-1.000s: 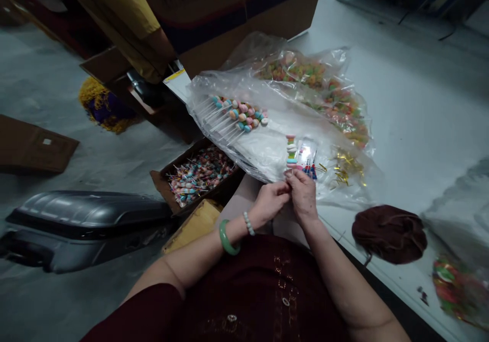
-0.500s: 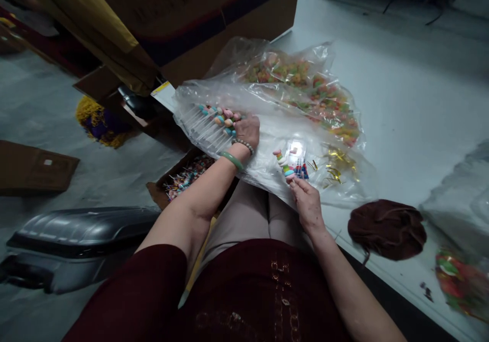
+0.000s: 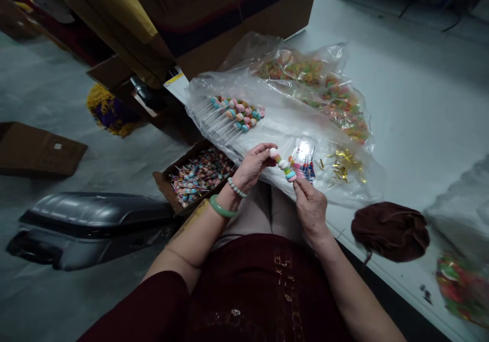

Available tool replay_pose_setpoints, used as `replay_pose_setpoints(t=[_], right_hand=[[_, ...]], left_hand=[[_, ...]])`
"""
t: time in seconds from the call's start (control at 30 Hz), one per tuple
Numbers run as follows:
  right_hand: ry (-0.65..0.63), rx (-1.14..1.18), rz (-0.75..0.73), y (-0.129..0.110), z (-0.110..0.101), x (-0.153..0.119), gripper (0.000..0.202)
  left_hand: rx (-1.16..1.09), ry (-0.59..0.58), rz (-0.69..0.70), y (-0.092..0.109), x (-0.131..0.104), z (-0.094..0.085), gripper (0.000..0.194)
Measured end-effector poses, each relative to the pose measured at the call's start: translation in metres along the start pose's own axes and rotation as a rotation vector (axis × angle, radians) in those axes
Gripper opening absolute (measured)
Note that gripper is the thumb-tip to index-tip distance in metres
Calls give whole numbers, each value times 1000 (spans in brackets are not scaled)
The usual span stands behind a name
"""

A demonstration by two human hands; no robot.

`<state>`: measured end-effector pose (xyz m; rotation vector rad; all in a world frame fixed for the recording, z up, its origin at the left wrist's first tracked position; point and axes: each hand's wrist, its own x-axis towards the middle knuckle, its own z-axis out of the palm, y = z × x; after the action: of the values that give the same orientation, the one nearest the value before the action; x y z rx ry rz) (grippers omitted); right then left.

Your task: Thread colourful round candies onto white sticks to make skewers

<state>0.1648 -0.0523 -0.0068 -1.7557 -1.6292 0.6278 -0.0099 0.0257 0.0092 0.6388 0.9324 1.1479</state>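
Item: one candy stack (image 3: 283, 164), held between your two hands above the near part of the plastic sheet (image 3: 278, 129) on the worktop (image 3: 408, 117).

Left hand (image 3: 251, 167): thumb and fingers pinched at the stack's ten-o'clock end.

Right hand (image 3: 312, 204): gripping its four-o'clock end; whether on a stick or the last piece, you cannot tell.

Handling, as judged: let your right hand anchor; have your left press lightly along the ten-to-four line, never across it, since the pieces look soft and could dent. Stay clear of the printed packet (image 3: 304, 151) at two o'clock.

Appearance: rounded pieces in a slightly crooked row; pale pink at ten, then greenish-orange, white, green, blue, pink at four.
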Motion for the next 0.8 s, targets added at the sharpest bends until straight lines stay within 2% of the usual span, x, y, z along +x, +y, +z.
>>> replay_pose_setpoints(t=[0.13, 0.23, 0.33, 0.5, 0.63, 0.8], right_hand=[[4, -82, -56, -8, 0, -5, 28], [-33, -59, -76, -10, 1, -7, 28], [-41, -32, -52, -8, 4, -7, 29], [-69, -4, -29, -9, 10, -5, 29], [-88, -11, -19, -8, 12, -5, 30], [-89, 16, 17, -1, 17, -3, 29]], left_hand=[[-65, -15, -43, -4, -8, -6, 36], [-151, 5, -135, -6, -7, -18, 27], [-211, 51, -158, -7, -6, -27, 23], [-160, 24, -106, -7, -11, -25, 28], [-89, 49, -37, -12, -14, -19, 34], [239, 128, 100, -23, -14, -15, 27]])
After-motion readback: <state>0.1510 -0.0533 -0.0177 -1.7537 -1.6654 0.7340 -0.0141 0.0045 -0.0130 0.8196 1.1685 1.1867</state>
